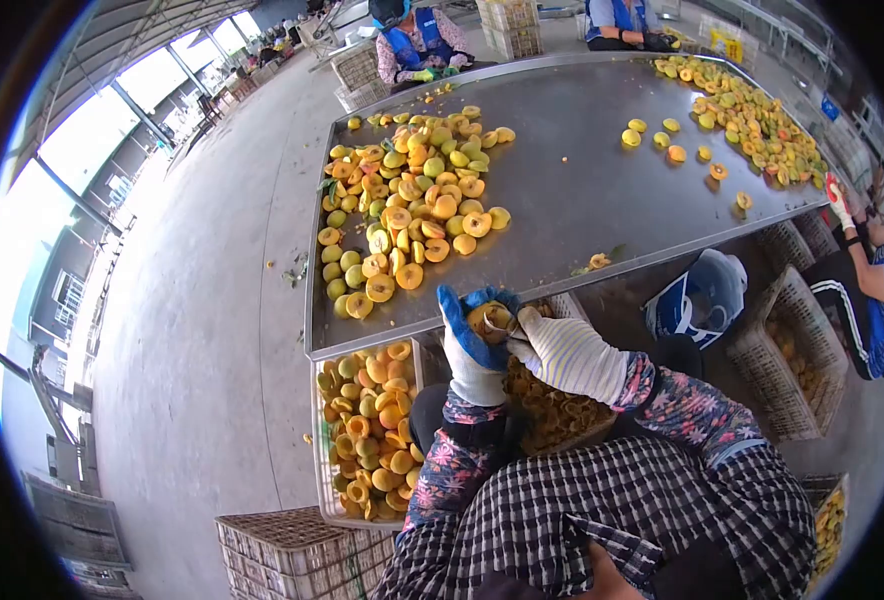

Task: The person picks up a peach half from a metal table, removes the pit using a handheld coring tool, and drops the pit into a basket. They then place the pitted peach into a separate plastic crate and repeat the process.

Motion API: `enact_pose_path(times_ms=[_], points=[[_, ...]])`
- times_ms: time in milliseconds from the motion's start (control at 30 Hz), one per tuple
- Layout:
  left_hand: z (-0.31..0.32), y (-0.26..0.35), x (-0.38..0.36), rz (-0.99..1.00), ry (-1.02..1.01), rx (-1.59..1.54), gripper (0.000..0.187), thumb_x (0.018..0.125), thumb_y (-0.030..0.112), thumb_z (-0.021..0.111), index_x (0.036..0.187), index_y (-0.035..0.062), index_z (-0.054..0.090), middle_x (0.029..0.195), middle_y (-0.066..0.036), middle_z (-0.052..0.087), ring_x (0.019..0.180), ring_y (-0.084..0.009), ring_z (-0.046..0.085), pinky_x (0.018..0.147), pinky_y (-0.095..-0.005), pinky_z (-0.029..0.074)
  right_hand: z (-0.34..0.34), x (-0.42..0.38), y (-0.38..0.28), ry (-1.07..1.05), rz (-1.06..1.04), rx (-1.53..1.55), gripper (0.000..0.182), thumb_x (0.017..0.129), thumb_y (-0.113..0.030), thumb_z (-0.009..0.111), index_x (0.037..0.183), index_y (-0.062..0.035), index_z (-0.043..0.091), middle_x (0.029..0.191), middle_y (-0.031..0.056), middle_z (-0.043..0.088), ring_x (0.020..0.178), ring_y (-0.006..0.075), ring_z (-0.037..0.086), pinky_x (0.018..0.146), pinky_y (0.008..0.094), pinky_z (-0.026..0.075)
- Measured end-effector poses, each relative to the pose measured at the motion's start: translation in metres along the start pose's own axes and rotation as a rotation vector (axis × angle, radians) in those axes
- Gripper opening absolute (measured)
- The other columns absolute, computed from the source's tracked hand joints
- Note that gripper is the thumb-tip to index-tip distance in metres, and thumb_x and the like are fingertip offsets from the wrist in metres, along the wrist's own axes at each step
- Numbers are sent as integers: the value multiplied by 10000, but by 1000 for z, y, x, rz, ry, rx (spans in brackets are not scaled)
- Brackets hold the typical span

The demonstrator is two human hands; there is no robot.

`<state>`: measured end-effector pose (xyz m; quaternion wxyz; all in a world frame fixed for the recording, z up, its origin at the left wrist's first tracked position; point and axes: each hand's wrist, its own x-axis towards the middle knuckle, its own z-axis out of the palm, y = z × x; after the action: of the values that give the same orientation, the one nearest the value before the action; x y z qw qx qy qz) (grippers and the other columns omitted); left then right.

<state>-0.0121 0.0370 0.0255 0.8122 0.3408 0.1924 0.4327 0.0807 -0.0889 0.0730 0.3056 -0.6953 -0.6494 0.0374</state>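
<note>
My left hand (477,345), in a blue and white glove, holds a yellow-brown fruit half (490,320) just off the front edge of the metal table (562,180). Against that fruit, my right hand (569,352), in a striped white glove, grips a small metal tool (514,333), mostly hidden by the fingers. Halved and whole yellow-green fruits (412,190) are heaped on the table's left part. Below my hands a crate (562,430) holds brownish fruit scraps. To the left of it, a white crate (324,450) is full of halved fruits.
Another fruit heap (752,120) lies at the table's right. A bucket (697,300) and a crate (792,350) stand right of my legs. Co-workers sit across the table (422,45) (622,20) and at the right (872,290). An upturned-looking crate (302,555) is at lower left.
</note>
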Motion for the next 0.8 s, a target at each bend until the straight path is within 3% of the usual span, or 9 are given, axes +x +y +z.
enact_pose_path(times_ms=[333,633,733,800], points=[[15,2,-9,53,50,-118,592,1023,531,365,972,-1,620,916,-163,683,851,-285,662,800,-377,555,8,-4,-11,72,84,50,376,916,-251,620,1097,66,530,731,233,624,658,403,644,569,461,517],[8,11,-14,13,18,86,560,1025,501,405,964,-11,623,893,-145,693,793,-248,668,764,-340,549,15,-10,0,-60,51,1,340,911,-226,617,1072,52,506,725,224,625,655,408,639,567,477,508],[13,15,-13,-79,101,73,551,1037,476,386,948,-15,619,868,-145,693,761,-235,669,743,-322,547,17,-12,1,-92,49,-44,329,910,-221,615,1061,48,502,733,226,630,663,412,640,572,479,511],[11,11,-16,44,67,223,567,1038,492,363,960,-7,621,872,-131,686,768,-227,656,752,-324,539,23,-14,2,-84,51,13,329,921,-238,596,1056,44,496,745,228,638,681,417,644,586,485,514]])
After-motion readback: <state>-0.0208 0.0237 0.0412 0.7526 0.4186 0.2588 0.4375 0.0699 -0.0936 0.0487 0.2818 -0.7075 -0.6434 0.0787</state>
